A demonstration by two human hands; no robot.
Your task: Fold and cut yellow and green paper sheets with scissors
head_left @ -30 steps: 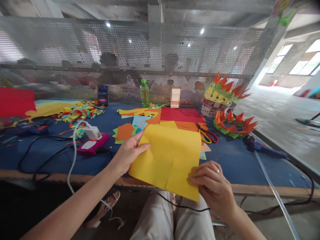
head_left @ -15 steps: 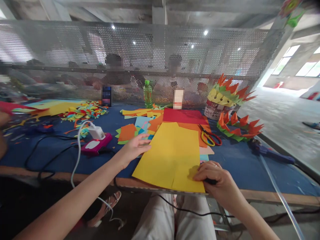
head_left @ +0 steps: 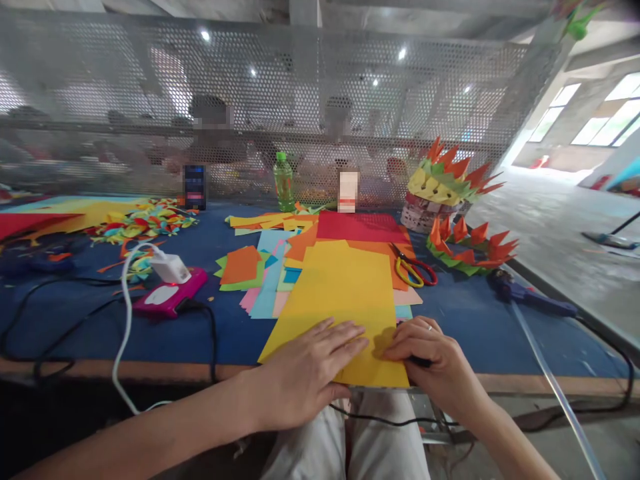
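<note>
A large sheet of yellow paper (head_left: pixel 345 287) lies over other coloured paper, its near end at the table's front edge. Flat across its near part rests my left hand (head_left: pixel 320 360), fingers stretched out. My right hand (head_left: pixel 425 350) has its fingers closed at the sheet's lower right edge, pinching it. A small dark object (head_left: pixel 420 362) shows beneath those fingers; its kind is hidden. Beyond the yellow sheet are red paper (head_left: pixel 363 227) and orange paper (head_left: pixel 405 252). Scissors (head_left: pixel 413 269) with yellow and red handles lie right of the sheet.
A paper-spike ring (head_left: pixel 473 257), a decorated container (head_left: pixel 430 200) and a blue glue gun (head_left: pixel 533 297) with a clear stick stand right. Left are a magenta power strip (head_left: pixel 173 293) with cables, orange cards (head_left: pixel 241 265) and paper scraps (head_left: pixel 145 221). A green bottle (head_left: pixel 283 187) stands behind.
My left hand has moved from beside the yellow paper's left edge onto its near part, lying flat. My right hand stays at the lower right edge. The view has shifted slightly.
</note>
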